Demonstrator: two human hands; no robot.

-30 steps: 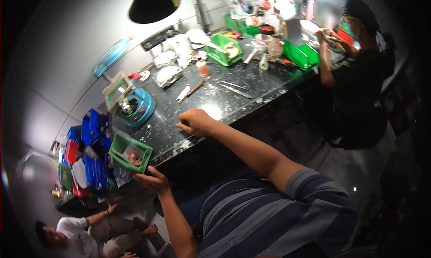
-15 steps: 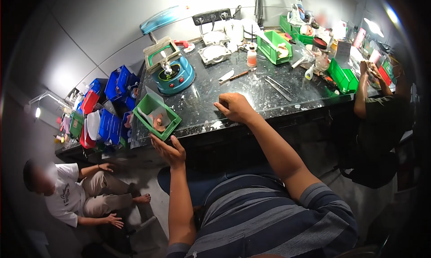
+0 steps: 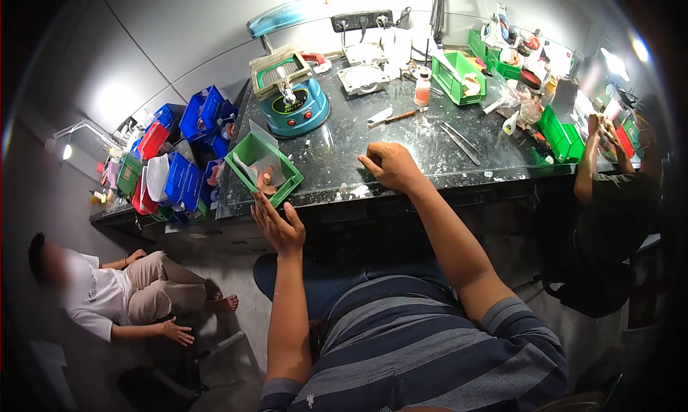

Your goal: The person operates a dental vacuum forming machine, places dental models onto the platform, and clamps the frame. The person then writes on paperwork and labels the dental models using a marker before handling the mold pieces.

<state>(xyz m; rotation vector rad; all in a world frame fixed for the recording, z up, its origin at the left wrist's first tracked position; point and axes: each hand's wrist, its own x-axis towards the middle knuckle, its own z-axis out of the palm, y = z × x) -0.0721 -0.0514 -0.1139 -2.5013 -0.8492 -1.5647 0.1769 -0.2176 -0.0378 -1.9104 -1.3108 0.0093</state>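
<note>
My left hand [image 3: 279, 226] touches the near side of a green bin [image 3: 288, 184] at the bench's front left edge, fingers stretched and thumb apart. Inside the bin lie pinkish pieces [image 3: 265, 183] and a clear sheet. My right hand [image 3: 390, 165] rests on the dark speckled bench top [image 3: 333, 170] with its fingers curled; what they hold, if anything, is hidden. Beyond it lie a knife [image 3: 391, 117] with a brown handle and a pair of metal tweezers [image 3: 461, 143].
A blue machine [image 3: 297, 113] stands behind the bin. Stacked blue bins [image 3: 185, 181] are at the left. A bottle [image 3: 422, 88] and green bins [image 3: 562, 136] stand farther right. One person [image 3: 107, 290] sits at lower left, another [image 3: 620, 204] works at the right.
The view has swung left and levelled out, so the bench appears shifted to the right. My left hand stays at the green bin; my right hand remains curled on the bench.
</note>
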